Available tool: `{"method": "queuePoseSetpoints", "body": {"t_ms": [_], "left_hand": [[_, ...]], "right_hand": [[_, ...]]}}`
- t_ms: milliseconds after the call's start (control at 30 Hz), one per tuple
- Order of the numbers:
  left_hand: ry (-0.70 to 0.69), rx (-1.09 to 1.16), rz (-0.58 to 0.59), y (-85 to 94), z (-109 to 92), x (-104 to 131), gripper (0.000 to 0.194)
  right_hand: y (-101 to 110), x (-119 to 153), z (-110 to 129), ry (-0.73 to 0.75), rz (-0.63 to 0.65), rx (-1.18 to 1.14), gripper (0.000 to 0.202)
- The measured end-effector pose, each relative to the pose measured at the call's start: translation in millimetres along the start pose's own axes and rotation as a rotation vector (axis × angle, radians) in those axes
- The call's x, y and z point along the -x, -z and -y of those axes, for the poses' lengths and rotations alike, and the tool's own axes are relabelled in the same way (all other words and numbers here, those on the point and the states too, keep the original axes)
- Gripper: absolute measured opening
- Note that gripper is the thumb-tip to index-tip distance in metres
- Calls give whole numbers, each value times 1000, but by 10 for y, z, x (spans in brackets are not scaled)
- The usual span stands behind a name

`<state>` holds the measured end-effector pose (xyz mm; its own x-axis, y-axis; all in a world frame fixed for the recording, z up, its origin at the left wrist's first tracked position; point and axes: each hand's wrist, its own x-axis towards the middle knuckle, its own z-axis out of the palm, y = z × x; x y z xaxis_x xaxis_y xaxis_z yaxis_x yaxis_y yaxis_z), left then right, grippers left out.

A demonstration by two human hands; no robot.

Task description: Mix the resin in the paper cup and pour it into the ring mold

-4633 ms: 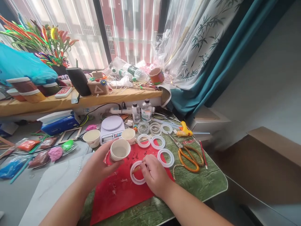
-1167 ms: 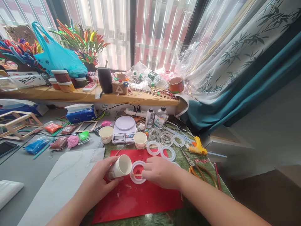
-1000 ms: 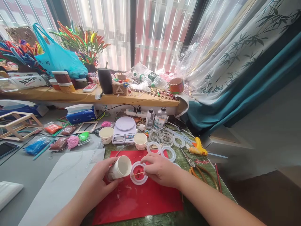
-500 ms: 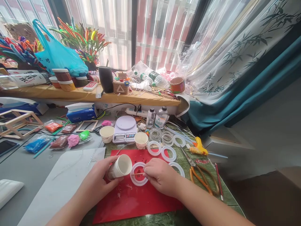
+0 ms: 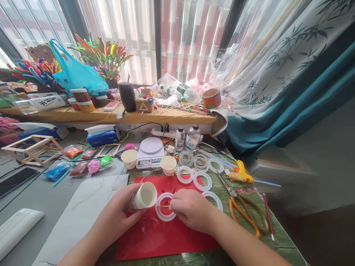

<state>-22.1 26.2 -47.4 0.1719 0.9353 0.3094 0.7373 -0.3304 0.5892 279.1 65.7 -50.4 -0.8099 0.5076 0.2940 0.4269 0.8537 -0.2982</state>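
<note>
My left hand [image 5: 122,207] is wrapped round a white paper cup [image 5: 146,195], which tilts to the right with its mouth facing up and toward me. A thin wooden stick [image 5: 163,206] is pinched in the fingers of my right hand [image 5: 188,208], its tip over a translucent white ring mold [image 5: 163,216]. The mold lies on a red sheet [image 5: 166,240], just right of the cup. My right fingers cover part of the mold's right side. Small dark red bits show inside the ring.
Behind the hands are a kitchen scale [image 5: 150,153], two paper cups, more ring molds [image 5: 202,181] and clear bottles [image 5: 193,138]. Scissors [image 5: 244,210] and a yellow glue gun [image 5: 242,171] lie at the right. Clay packets [image 5: 58,171] are at the left.
The view has shifted slightly, so the table and objects appear a little further right. My hands keep the same grips on the cup and the stick.
</note>
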Motion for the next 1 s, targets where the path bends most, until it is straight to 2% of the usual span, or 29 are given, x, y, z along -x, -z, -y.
{"method": "queuePoseSetpoints", "body": {"t_ms": [133,300,500,733,1000], "left_hand": [[11,-51,27,19,-15,5,48],[41,-97,22,13,23,40,49],[-34,-68,63,7,1,34,49],[-4,-49,19,-33,12,13,46],[-19,-14,56,-36,51,11,48]], "right_hand": [[-97,18,-5,39,-79,-31,23],[-145,10,-32,4,-110,-46,20],[-148,11,-33,-34,-98,-50,20],[-158,34,-7,-52,-158,-8,17],[-161,21,-39,-43,-141,-58,21]]}}
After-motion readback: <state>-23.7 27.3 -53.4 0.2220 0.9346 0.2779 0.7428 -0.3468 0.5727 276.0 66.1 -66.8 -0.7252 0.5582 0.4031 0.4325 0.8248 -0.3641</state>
